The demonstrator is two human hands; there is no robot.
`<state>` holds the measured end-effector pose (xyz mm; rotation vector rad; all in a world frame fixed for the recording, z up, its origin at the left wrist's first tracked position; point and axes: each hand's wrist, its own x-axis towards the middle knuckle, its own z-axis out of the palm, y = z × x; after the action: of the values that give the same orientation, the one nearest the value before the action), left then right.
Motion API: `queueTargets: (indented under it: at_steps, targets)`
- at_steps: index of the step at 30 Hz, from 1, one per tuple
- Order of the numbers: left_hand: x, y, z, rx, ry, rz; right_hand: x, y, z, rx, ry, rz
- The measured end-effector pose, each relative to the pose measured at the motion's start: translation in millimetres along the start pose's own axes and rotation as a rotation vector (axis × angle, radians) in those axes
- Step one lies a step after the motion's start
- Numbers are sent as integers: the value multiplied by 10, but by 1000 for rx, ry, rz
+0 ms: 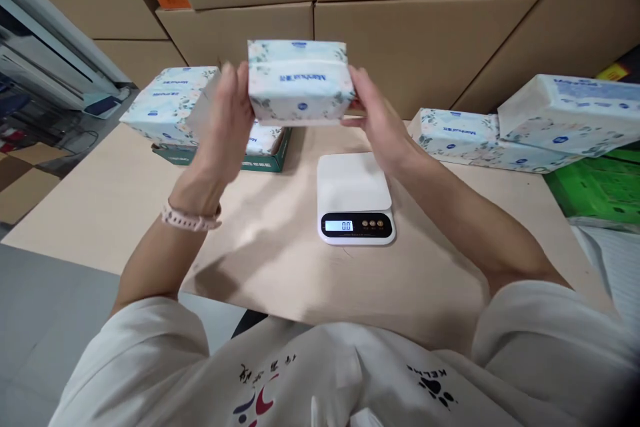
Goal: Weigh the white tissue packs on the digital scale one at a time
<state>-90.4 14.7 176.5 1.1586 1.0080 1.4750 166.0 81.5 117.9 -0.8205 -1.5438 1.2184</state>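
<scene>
A pack of tissues (300, 83), pale blue and white with a floral print, is held up between both hands above the table. My left hand (227, 117) presses against its left end, and my right hand (373, 113) grips the right end. Below and a little to the right lies a white digital scale (354, 180), its display (339, 226) lit and reading 0.0. Behind my left hand, a green box (265, 161) carries more tissue packs (170, 103), partly hidden by the hand and forearm.
More tissue packs (457, 137) are lined up at the right, one larger pack (575, 110) resting on top. Green packaging (595, 190) lies beside the table's right edge. Large cardboard boxes (400, 47) are stacked behind the table (285, 247). An opened carton (30, 180) is on the left.
</scene>
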Motion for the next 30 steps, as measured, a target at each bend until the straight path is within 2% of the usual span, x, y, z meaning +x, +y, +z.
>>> queueTargets:
  at_steps: [3, 7, 10, 15, 18, 21, 24, 27, 30]
  targets:
    - [-402, -200, 189, -42, -98, -84, -611, -6, -248, -139, 71, -11]
    - [-645, -596, 251, -52, -238, -107, -1142, 115, -388, -196, 209, 142]
    - [-734, -827, 238, -3, -312, -108, -1340, 191, -466, -206, 239, 233]
    - [-868, -998, 205, 73, -318, -185, -1469, 202, -564, -252, 162, 303]
    - [-904, -1034, 166, 108, -280, -201, -1524, 271, -559, -269, 222, 252]
    - [-895, -1081, 101, 125, -153, -206, -1607, 462, -549, -233, 435, 113]
    - [-886, -1162, 41, 110, -41, -266, -1687, 696, -578, -213, 599, 80]
    - [-918, -1279, 30, 61, 13, -361, -1720, 848, -628, -187, 619, 131]
    - [-976, -1398, 56, 9, 42, -385, -1709, 896, -658, -173, 604, 142]
